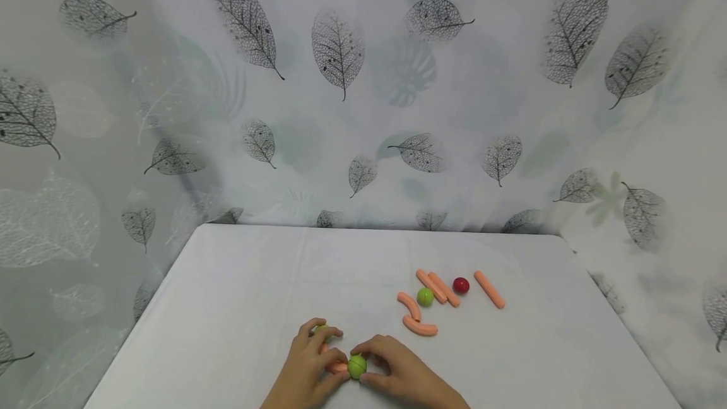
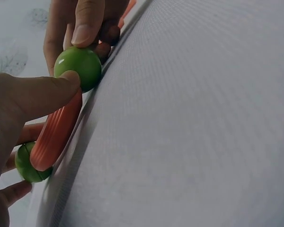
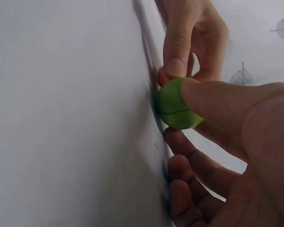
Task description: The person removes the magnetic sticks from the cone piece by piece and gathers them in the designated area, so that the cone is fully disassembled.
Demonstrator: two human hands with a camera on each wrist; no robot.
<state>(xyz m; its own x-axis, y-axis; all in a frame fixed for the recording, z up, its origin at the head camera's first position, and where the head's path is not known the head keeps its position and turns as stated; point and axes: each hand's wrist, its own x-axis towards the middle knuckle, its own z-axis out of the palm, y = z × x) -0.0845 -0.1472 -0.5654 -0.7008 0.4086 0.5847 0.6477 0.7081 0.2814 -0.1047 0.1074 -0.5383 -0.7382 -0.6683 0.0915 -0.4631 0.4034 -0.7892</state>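
Observation:
Both hands meet at the near edge of the white table (image 1: pixel 238 295). My right hand (image 1: pixel 372 368) pinches a green ball (image 1: pixel 356 367) between thumb and fingers. The ball sits against one end of an orange sausage piece (image 1: pixel 339 367), which my left hand (image 1: pixel 326 352) grips. In the left wrist view my left thumb lies along the sausage (image 2: pixel 57 132) up to the ball (image 2: pixel 78 66). A second green ball (image 2: pixel 31 163) sits at the sausage's other end, also seen as the green ball (image 1: pixel 322 331) by my left fingertips. The right wrist view shows the ball (image 3: pixel 175 106) under my right thumb.
Right of centre lie several orange sausage pieces (image 1: pixel 444 289), one apart at the right (image 1: pixel 490 289) and two curved ones (image 1: pixel 420 327). Among them sit a green ball (image 1: pixel 425 296) and a red ball (image 1: pixel 461 284). A leaf-print curtain (image 1: pixel 341 49) hangs behind the table.

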